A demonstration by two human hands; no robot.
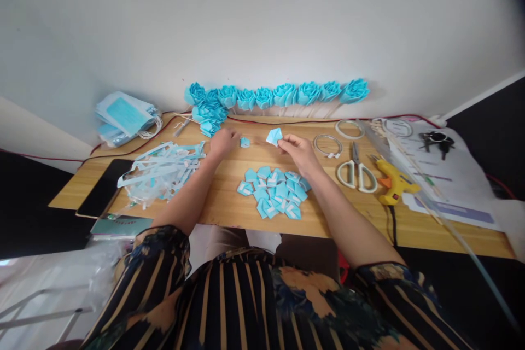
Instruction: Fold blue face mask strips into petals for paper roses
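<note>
My right hand (297, 152) pinches a folded light-blue petal (274, 135) between thumb and fingers, just above the wooden table. Across from it, my left hand (223, 142) is closed, its fingers curled together; whatever they hold, if anything, is hidden. Right beside those fingertips lies a small blue folded piece (245, 143). Nearer to me, a pile of folded blue petals (275, 192) with white flaps spreads over the table, below and to the left of my right wrist.
Blue flowers (284, 95) line the wall. Face masks (125, 115), cut strips (162, 169) and a phone (104, 188) lie left. At right are wire coils (328, 146), scissors (356, 172), a yellow glue gun (394, 181), keys (437, 141) and papers (455, 186).
</note>
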